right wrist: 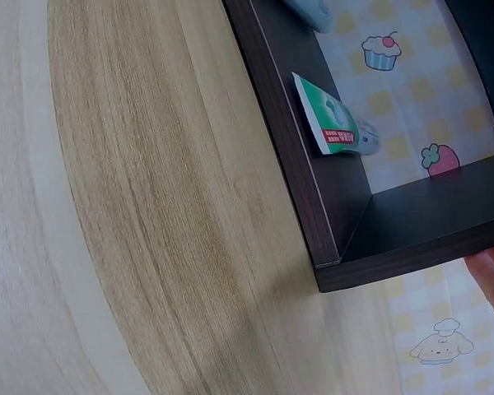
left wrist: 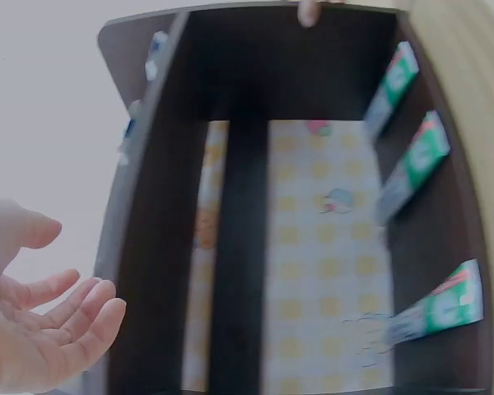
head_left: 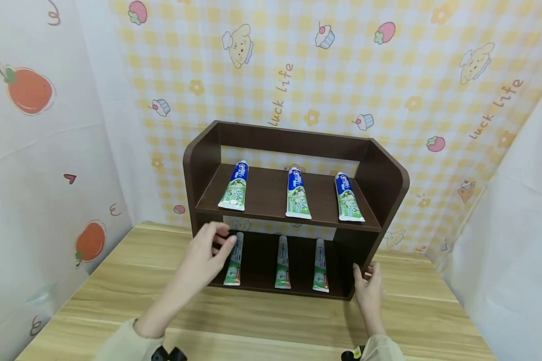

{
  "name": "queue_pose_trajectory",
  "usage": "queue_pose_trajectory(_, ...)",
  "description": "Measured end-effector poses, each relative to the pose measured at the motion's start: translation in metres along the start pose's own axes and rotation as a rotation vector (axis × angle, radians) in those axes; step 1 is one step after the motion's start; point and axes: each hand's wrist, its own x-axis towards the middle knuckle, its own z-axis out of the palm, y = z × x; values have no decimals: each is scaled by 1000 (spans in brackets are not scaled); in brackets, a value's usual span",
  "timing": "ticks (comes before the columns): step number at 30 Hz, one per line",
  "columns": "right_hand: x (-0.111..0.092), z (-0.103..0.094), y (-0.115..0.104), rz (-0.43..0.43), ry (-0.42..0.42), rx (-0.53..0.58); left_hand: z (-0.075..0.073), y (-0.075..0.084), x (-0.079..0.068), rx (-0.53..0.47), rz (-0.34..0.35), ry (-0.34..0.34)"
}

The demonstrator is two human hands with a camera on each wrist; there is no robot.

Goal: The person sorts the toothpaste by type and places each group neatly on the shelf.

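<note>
A dark brown two-tier shelf [head_left: 262, 215] stands on the wooden table. On its upper board lie three blue, white and green toothpaste tubes, left [head_left: 235, 186], middle [head_left: 298, 194] and right [head_left: 349, 198]. Three green and grey toothpaste tubes, left [head_left: 235, 263], middle [head_left: 282, 263] and right [head_left: 320, 266], rest on the lower board. My left hand [head_left: 208, 250], fingers loosely bent and holding nothing, is in front of the shelf's left end, overlapping the lower left tube. My right hand [head_left: 369, 291] grips the lower right side panel, thumb over its front edge, fingers outside.
The light wooden table [head_left: 271, 321] extends in front of the shelf and to both sides. Behind hangs a yellow checked cloth [head_left: 275, 65] with cartoon prints. White cloths stand at left [head_left: 36, 165] and right [head_left: 506, 225].
</note>
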Motion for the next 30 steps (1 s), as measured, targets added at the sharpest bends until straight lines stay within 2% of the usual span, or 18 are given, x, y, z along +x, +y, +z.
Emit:
queue_pose_trajectory(4, 0, 0, 0, -9, 3, -4, 17, -10, -21, 14, -24, -26)
queue_pose_trajectory(10, 0, -3, 1, -11, 13, 15, 45, -19, -45, 33, -42, -171)
queue_pose_trajectory(17, 2, -9, 2, -14, -14, 14, 72, -24, -62, 130, 67, -265)
queue_pose_trajectory(22, -4, -14, 3, -56, -43, -18, 85, -28, -71, 214, 150, -288)
queue_pose_trajectory(26, -13, -21, 1, -12, -140, -67, 94, -30, -75, 248, 207, -306)
queue_pose_trajectory(30, -26, -29, -2, 61, -315, -205, 101, -30, -78, 279, 217, -340)
